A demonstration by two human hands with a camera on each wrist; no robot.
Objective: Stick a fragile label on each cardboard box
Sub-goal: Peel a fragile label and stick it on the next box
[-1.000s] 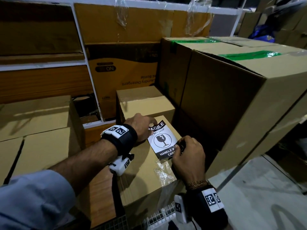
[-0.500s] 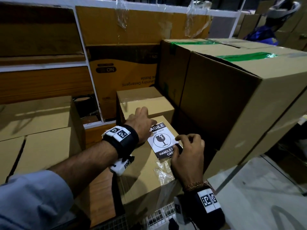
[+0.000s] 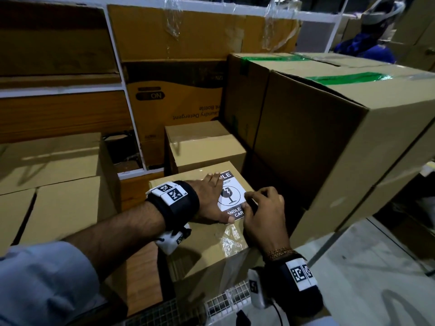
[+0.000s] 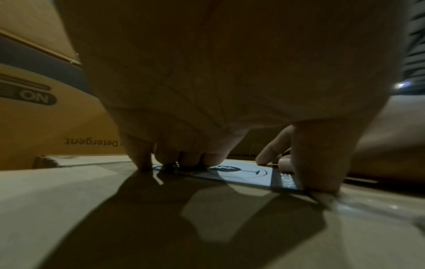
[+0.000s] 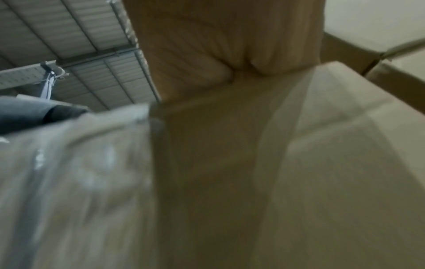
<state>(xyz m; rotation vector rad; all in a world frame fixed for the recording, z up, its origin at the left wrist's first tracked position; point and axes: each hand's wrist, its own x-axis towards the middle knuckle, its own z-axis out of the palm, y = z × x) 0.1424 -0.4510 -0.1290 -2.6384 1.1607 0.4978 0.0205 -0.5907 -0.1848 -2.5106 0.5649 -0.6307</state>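
Both hands worked on the fragile label (image 3: 231, 196), which lay on top of the near cardboard box (image 3: 202, 243). From the head view I saw my left hand (image 3: 209, 201) spread flat across its left side and my right hand (image 3: 263, 215) curled at its right edge. My left wrist view alone showed the fingertips (image 4: 212, 158) touching the label; the right wrist view was blurred.

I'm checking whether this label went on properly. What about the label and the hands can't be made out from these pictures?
- Fragile label, head view: the top word's start sits under the left hand; the bottom text's end sits under the right hand.
- Right fingertips, right wrist view: blurred, blocked by the small cardboard box.
- Left wrist view: dim, so whether the label's edges lie fully flat is unclear.
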